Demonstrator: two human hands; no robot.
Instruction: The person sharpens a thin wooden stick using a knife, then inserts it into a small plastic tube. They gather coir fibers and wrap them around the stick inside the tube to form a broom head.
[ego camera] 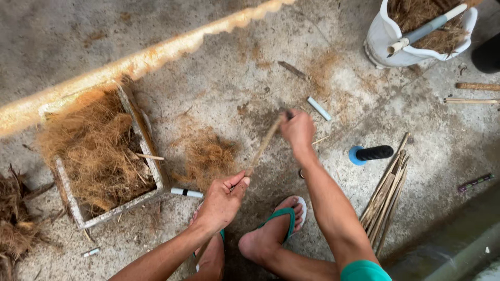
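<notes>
- The left hand (pixel 221 200) is closed round the near end of a thin, pale brown wooden stick (pixel 263 145), thumb pressed along its side.
- The right hand (pixel 298 129) is closed round the far end of the same stick, which slants from near left to far right just above the concrete floor (pixel 219 62).
- Just left of the stick, a loose heap of brown coconut fibre (pixel 208 156) lies on the floor.
- Near the left hand, a short white tube (pixel 186 193) lies flat; below the hands are two bare feet in green flip-flops (pixel 284 216).
- Further left stands an open wooden box (pixel 148 151) packed with the same fibre.
- Right of the right arm, a blue-capped black cylinder (pixel 371 153) lies on its side, with a bundle of thin sticks (pixel 388 195) just beyond it.
- At the far right, a white plastic bucket (pixel 383 39) holds fibre and a pale pipe.
</notes>
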